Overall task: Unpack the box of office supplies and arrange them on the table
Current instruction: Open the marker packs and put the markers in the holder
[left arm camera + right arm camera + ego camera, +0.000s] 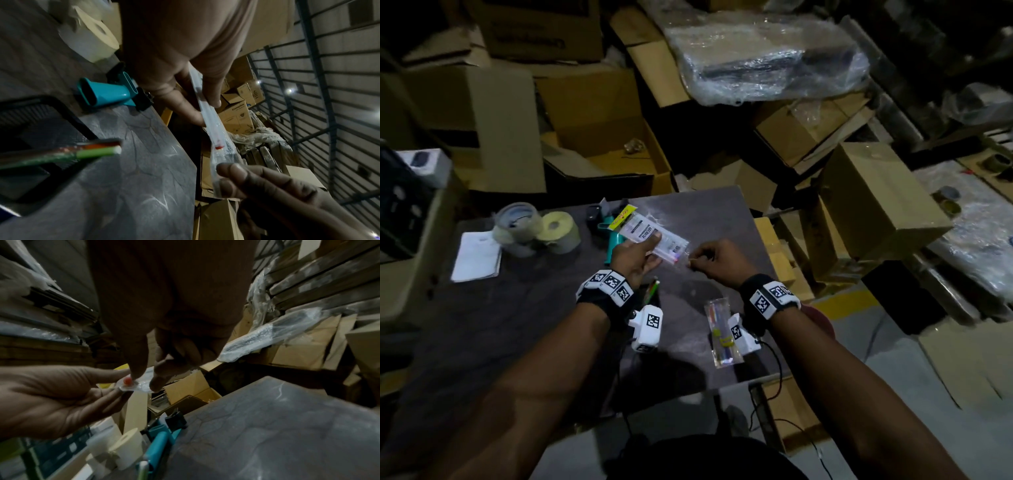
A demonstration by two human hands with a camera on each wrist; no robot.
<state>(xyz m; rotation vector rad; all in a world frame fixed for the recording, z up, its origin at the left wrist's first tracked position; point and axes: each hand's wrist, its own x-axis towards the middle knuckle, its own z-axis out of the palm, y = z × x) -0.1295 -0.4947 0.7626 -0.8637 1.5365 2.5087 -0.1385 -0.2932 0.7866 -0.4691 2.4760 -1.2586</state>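
Observation:
Above the dark table (527,329), my left hand (635,258) holds a clear plastic pen packet (650,233) with a yellow header, thumb on top and fingers beneath. The right hand (714,262) pinches the packet's near end between thumb and forefinger. The left wrist view shows the packet (207,116) edge-on between the left hand's fingers (185,107), with the right hand (257,183) at its lower end. In the right wrist view the right hand's fingertips (144,369) pinch the packet's end (133,384), where a red cap shows.
Rolls of tape (537,228), a white notepad (477,256) and a teal tool (613,240) lie at the table's far left. A second pen packet (722,337) and loose pens (654,286) lie nearer me. Cardboard boxes (876,202) crowd behind and to the right.

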